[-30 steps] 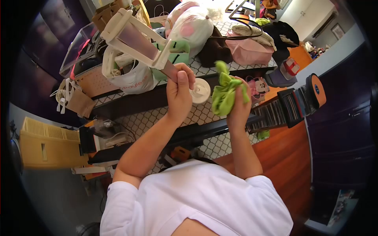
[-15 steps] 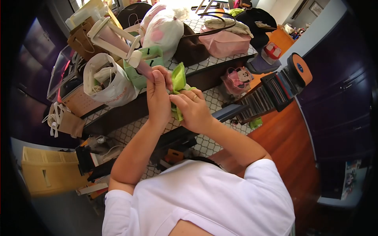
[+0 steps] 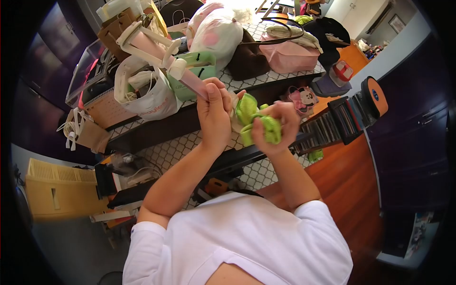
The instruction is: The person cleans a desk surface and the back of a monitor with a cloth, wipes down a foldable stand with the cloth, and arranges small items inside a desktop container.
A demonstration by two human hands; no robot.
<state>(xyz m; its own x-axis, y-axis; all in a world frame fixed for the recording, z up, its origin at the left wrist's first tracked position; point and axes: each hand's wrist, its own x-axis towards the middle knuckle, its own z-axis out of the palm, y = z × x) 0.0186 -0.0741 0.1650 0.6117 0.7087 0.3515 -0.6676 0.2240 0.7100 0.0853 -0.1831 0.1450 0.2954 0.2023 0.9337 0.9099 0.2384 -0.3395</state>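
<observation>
While the left hand is clenched round the lower pole of a pale stand, the right hand, blurred, grasps a crumpled green cloth. Seen from across the room: stand slants up and away from the left fist, its open frame beyond the knuckles; lower end largely hidden by fingers and cloth. Cloth bunched in the right fingers, loose folds towards the left hand; contact with stand unclear. Judgement: stand light, stiff, smooth, perhaps slippery, jointed head likely the fragile part; best held by the pole. Cloth soft, limp, grippable anywhere.
</observation>
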